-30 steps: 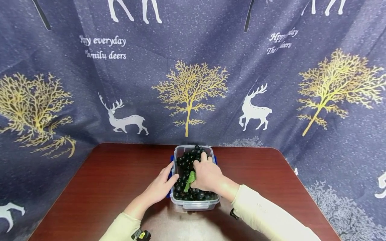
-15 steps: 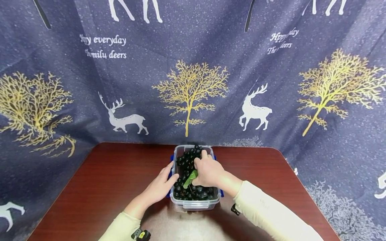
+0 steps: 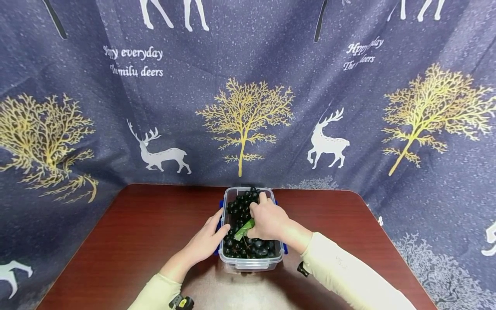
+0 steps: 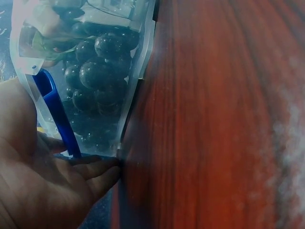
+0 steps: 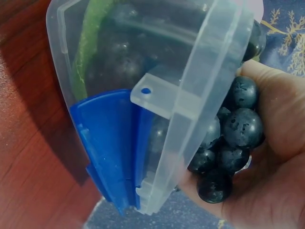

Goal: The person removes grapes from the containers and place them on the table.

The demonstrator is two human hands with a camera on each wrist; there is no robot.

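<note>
A clear plastic container [image 3: 252, 263] with blue latches stands at the table's back edge, filled with dark grapes [image 3: 242, 202]. My left hand [image 3: 207, 239] holds its left wall, thumb over the rim and fingers along the outside; the left wrist view shows these fingers below a blue latch [image 4: 59, 117]. Inside the container, my right hand [image 3: 268, 220] grips a bunch of grapes [image 5: 228, 138], its fingertips hidden among the fruit. A green leaf [image 3: 244, 229] lies by the right thumb, over the grapes.
Around the container is the reddish-brown wooden table [image 3: 155, 228]. Behind it hangs a dark blue cloth [image 3: 248, 56] printed with deer and yellow trees, close to the table's back edge. Another blue latch [image 5: 107, 143] hangs on the container's right side.
My right hand has shifted slightly to the right inside the container. The leaf has tilted and turned with it. My left hand and the container have stayed in place.
</note>
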